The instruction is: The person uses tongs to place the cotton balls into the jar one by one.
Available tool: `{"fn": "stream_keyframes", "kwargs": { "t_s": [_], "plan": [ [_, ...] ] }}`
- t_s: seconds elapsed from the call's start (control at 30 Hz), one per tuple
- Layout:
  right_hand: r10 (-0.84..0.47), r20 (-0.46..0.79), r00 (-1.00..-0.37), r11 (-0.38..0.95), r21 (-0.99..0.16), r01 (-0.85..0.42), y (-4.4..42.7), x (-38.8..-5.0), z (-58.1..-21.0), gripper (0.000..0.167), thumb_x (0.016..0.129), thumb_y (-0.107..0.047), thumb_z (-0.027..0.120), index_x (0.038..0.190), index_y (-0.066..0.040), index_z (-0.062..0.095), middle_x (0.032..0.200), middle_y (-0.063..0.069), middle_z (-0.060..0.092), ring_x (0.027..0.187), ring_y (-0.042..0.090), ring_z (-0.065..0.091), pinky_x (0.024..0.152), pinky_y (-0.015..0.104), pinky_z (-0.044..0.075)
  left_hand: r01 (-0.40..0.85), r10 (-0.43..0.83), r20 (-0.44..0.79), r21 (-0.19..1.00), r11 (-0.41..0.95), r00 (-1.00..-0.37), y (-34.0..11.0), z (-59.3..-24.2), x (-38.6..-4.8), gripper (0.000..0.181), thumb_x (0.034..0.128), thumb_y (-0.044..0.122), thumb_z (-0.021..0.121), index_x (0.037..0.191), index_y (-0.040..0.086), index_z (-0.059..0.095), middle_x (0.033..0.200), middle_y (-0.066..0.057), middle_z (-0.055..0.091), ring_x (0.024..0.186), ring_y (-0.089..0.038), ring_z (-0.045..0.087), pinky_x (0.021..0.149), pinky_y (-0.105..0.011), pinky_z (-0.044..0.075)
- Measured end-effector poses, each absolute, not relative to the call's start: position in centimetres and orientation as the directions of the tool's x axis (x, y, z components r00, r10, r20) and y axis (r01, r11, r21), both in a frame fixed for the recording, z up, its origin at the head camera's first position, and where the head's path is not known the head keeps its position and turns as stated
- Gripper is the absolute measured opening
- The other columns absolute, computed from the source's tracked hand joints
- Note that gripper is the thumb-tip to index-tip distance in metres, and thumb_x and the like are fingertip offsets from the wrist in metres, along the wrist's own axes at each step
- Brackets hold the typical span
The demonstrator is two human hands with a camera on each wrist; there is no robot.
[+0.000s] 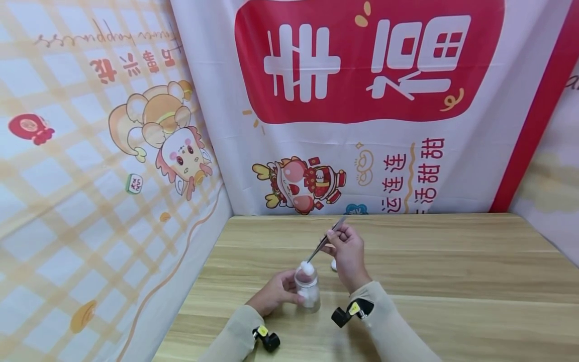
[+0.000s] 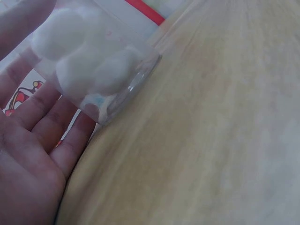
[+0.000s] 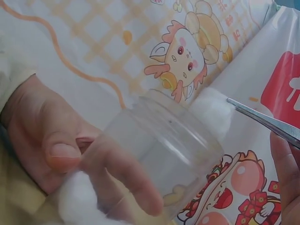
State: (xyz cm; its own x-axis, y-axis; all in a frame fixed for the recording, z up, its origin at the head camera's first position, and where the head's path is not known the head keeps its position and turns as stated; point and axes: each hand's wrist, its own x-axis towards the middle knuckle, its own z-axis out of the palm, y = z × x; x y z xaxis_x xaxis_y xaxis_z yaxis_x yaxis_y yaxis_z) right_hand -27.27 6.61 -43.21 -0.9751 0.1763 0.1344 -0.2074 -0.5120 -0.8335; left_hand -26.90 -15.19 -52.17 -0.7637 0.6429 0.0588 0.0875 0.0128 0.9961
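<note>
My left hand [image 1: 277, 291] grips a clear jar [image 1: 313, 303] standing on the table, thumb on the near side and fingers around the far side. Several white cotton balls [image 2: 77, 70] lie in the jar's bottom part in the left wrist view. My right hand [image 1: 351, 255] pinches metal tweezers [image 1: 322, 243], slanted down toward the jar's mouth. At their tips a white cotton ball [image 3: 211, 112] sits at the jar's open mouth. A small white round thing [image 1: 333, 265], partly hidden by my right hand, lies on the table behind it.
The wood-grain table [image 1: 452, 281] stretches to both sides of the jar. A printed cloth [image 1: 362, 136] hangs behind the table, and a checked cloth [image 1: 90, 201] hangs at the left. Each wrist carries a small black camera [image 1: 270, 342].
</note>
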Motion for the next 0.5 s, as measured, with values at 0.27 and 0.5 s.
{"fn": "stream_keyframes", "kwargs": {
  "t_s": [0.27, 0.5],
  "plan": [
    [0.155, 0.144, -0.977, -0.519, -0.83, -0.205, 6.3, -27.28, -43.83, 0.008, 0.093, -0.002, 0.064, 0.096, -0.004, 0.057, 0.084, 0.009, 0.059, 0.077, 0.021, 0.066, 0.071, 0.043, 0.059, 0.078, 0.646, 0.052, 0.997, 0.012, -0.762, -15.23, -52.2, -26.98, 0.065, 0.0786, 0.009, 0.08, 0.137, 0.004, 0.052, 0.134, -0.01, 0.057, 0.124, -0.025, 0.052, 0.105, -0.035, 0.039],
    [0.16, 0.124, -0.979, -0.512, -0.838, -0.189, 6.25, -27.46, -44.11, 0.008, 0.093, -0.002, 0.064, 0.097, -0.003, 0.058, 0.086, 0.011, 0.059, 0.079, 0.023, 0.066, 0.071, 0.043, 0.059, 0.085, 0.649, 0.056, 0.996, 0.013, -0.758, -15.28, -52.24, -27.02, 0.065, 0.0799, 0.009, 0.08, 0.138, 0.004, 0.051, 0.135, -0.01, 0.057, 0.124, -0.025, 0.052, 0.106, -0.034, 0.038]
  ]
}}
